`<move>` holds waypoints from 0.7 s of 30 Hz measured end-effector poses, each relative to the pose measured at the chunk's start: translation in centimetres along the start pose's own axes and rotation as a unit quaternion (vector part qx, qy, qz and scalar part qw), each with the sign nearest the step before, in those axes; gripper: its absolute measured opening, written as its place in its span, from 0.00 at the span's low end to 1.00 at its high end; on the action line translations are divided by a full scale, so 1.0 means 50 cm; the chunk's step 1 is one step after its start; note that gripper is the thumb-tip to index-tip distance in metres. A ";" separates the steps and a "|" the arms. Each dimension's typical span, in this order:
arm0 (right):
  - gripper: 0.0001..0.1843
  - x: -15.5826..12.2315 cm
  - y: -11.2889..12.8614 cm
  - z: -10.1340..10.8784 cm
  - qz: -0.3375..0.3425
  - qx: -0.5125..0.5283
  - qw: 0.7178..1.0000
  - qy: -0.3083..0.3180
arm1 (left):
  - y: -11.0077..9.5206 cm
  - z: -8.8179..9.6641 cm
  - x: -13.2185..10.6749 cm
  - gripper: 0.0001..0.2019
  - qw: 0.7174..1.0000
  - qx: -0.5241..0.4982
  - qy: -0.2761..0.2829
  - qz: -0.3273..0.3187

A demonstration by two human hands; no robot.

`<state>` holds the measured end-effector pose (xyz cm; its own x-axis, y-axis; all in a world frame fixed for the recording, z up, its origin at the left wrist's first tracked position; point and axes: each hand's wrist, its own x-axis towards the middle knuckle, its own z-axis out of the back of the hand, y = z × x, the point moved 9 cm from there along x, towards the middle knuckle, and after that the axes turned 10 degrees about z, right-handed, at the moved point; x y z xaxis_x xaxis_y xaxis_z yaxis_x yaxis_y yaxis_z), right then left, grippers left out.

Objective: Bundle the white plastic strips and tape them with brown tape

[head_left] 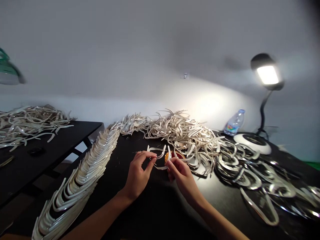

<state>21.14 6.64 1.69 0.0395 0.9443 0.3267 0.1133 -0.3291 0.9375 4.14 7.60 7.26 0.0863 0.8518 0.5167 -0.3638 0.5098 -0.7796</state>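
Note:
My left hand (139, 173) and my right hand (180, 174) meet over the middle of a black table (160, 206). Both pinch pale curved plastic bands (160, 154) held between them, the left thumb and forefinger closed on one end, the right fingers closed on the other. A small orange object (167, 157) shows just behind my right fingertips. Behind the hands lies a tangled heap of loose pale bands (182, 133).
A long nested row of stacked bands (82, 176) runs along the left. Shiny silver bands (250, 170) spread on the right. A lit desk lamp (267, 75), its white base (252, 142) and a water bottle (234, 122) stand at back right. Another black table (37, 156) with bands sits left.

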 end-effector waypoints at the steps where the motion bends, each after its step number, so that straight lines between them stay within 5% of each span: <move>1: 0.22 0.000 0.010 0.007 0.018 -0.016 1.000 -0.009 | -0.006 0.005 0.001 0.06 0.999 0.025 -0.012 -0.019; 5: 0.16 -0.004 0.072 0.040 0.113 -0.066 0.989 -0.073 | 0.006 0.028 0.014 0.06 0.995 0.087 -0.057 -0.001; 9: 0.12 -0.009 0.118 0.066 0.185 -0.084 0.972 -0.119 | 0.064 0.001 0.025 0.11 0.991 -0.034 0.036 0.128; 13: 0.10 0.001 0.112 0.070 0.183 -0.124 0.970 -0.102 | 0.091 -0.044 0.011 0.16 0.949 -0.190 0.110 0.227; 17: 0.09 0.008 0.099 0.079 0.184 -0.145 0.967 -0.104 | 0.078 -0.057 0.005 0.16 0.937 -0.241 0.120 0.222; 21: 0.06 0.002 0.116 0.080 0.227 -0.201 0.946 -0.113 | 0.081 -0.033 0.012 0.14 0.945 -0.249 0.059 0.202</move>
<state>25.75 4.82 6.69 0.2102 0.6657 0.7160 -0.3512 -0.6320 0.6908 4.25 10.40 3.83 0.1472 0.9816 0.1214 0.0904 0.1089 -0.9899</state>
